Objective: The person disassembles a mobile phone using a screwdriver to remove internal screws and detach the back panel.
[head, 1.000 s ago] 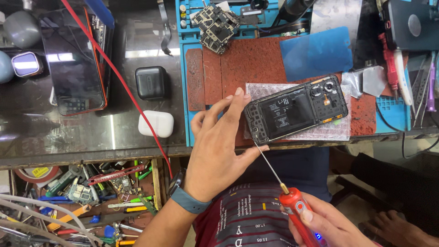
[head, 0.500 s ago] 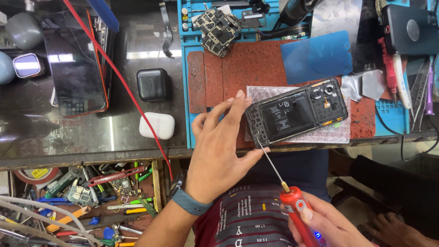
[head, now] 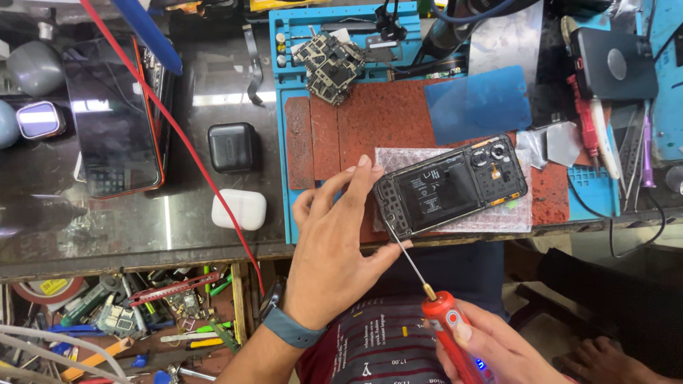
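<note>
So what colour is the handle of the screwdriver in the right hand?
Red, on the screwdriver held by the right hand; the head view shows it.

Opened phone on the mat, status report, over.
Left hand steadies opened phone. Right hand grips red screwdriver, tip at phone's lower-left corner. Nothing blocking.

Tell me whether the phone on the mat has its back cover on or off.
Off. The phone lies with its dark inner frame, camera modules and orange flex parts exposed, steadied by the left hand.

Bright, sharp view (glare streaks on tabletop).
</note>
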